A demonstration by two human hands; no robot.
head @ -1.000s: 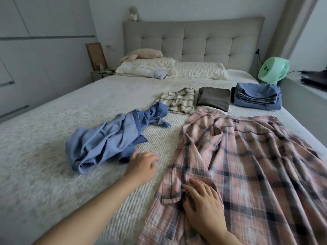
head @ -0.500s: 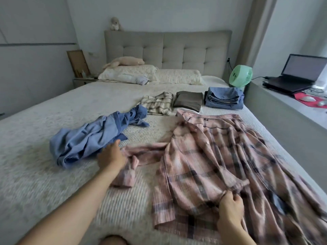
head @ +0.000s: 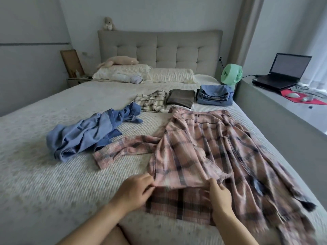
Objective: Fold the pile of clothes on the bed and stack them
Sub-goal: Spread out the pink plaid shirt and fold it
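Prob. soft pink plaid shirt [head: 203,147], rumpled

Single head view, forward-down over the bed [head: 53,174].

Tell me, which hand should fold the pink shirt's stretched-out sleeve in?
Probably the left hand. The pink plaid shirt has its sleeve lying out on the left side, nearer that hand. The right hand is pinching the hem farther away.

We see a soft, matt plaid shirt [head: 203,152] of woven cloth, a crumpled blue cloth [head: 88,135], a ribbed, textured bedspread [head: 53,174], a tufted fabric headboard [head: 159,52], a glossy green plastic fan [head: 231,74].
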